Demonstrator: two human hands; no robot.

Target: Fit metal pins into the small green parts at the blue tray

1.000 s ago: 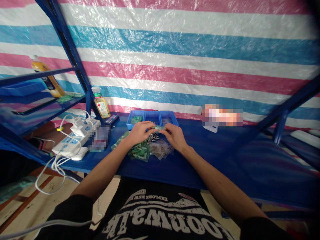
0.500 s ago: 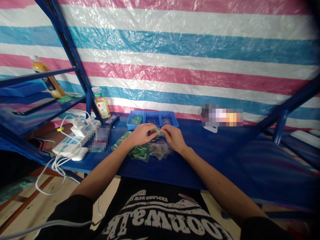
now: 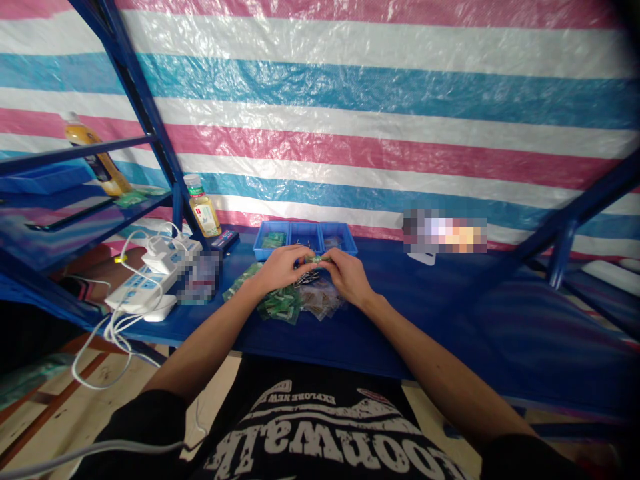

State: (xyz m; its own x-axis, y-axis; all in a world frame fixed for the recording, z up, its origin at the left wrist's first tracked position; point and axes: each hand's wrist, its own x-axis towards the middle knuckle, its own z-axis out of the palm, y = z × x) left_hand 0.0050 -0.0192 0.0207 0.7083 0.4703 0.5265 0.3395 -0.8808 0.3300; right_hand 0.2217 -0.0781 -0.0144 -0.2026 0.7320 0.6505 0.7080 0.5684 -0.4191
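Between their fingertips, my left hand (image 3: 286,268) and my right hand (image 3: 347,273) pinch a small green packet (image 3: 316,259). Both hands are closed, in front of a blue three-part tray (image 3: 256,252). Below my left hand lies a pile of green packets (image 3: 280,305). Clear packets with brownish contents (image 3: 320,300) lie beside that pile, under my right hand. Small dark and silvery pieces (image 3: 307,277) show just beneath the fingers, too small to name. Green packets lie in the tray's left part, dark pieces in its middle and clear packets in its right.
A white power strip (image 3: 133,283) with tangled cables lies at the left of the blue table (image 3: 400,307). Behind it stand a bottle of yellow liquid (image 3: 205,213) and a dark blue box (image 3: 224,243). Blue metal posts (image 3: 565,250) rise on both sides. Two blurred patches hide items.
My fingers have shifted slightly around the green packet, which now lies flatter between both hands. The dark pieces under them show more. The rest stays in place.
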